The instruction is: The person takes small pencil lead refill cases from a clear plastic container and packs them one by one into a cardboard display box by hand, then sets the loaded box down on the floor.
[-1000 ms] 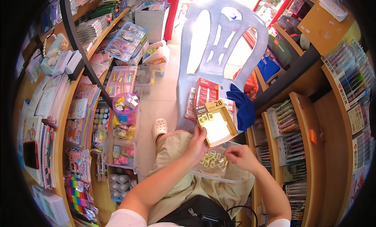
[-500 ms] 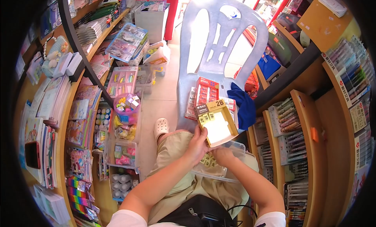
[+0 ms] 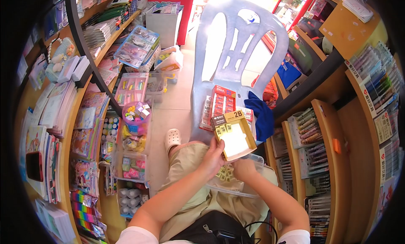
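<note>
My left hand (image 3: 213, 156) is closed on the lower left side of an open cardboard eraser box (image 3: 238, 139) marked 2B. A few small yellow-labelled 2B erasers (image 3: 223, 128) stand in the box's upper left; its white inside shows elsewhere. My right hand (image 3: 244, 170) is in a clear plastic tub (image 3: 252, 189) on my lap, just below the box. Its fingers look curled together, with the tips partly hidden, so what they hold cannot be made out. Several loose erasers (image 3: 225, 173) lie in the tub, left of this hand.
A blue plastic chair (image 3: 201, 90) stands in front, bearing a red box of packets (image 3: 223, 101) and a dark blue cloth (image 3: 262, 117). Stationery shelves (image 3: 337, 159) rise close on the right. Bins of small goods (image 3: 134, 166) and shelved notebooks (image 3: 52, 159) line the left.
The eraser box has shifted slightly down. My right hand has moved a little within the tub, and more loose erasers show beside it.
</note>
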